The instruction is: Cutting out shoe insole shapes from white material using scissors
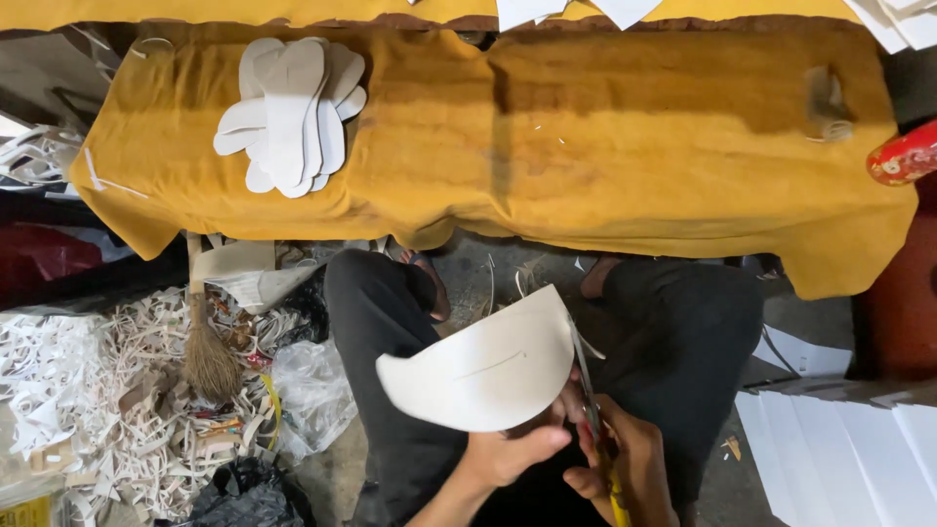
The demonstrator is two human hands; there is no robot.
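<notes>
My left hand (508, 455) grips the lower edge of a curved white paperboard piece (483, 369) with a pencil line across it, held over my lap. My right hand (630, 466) is closed on scissors (589, 390) with yellow handles; the blades run up along the right edge of the piece. A fanned stack of cut white shapes (291, 115) lies on the mustard-yellow leather (634, 146) spread ahead of me.
Heaps of white paper trimmings (107, 400), a small broom (207, 351) and plastic bags cover the floor at left. White sheets (849, 459) are stacked at right. A red object (903, 156) pokes in at the right edge. My dark-trousered legs (683, 332) sit below the leather.
</notes>
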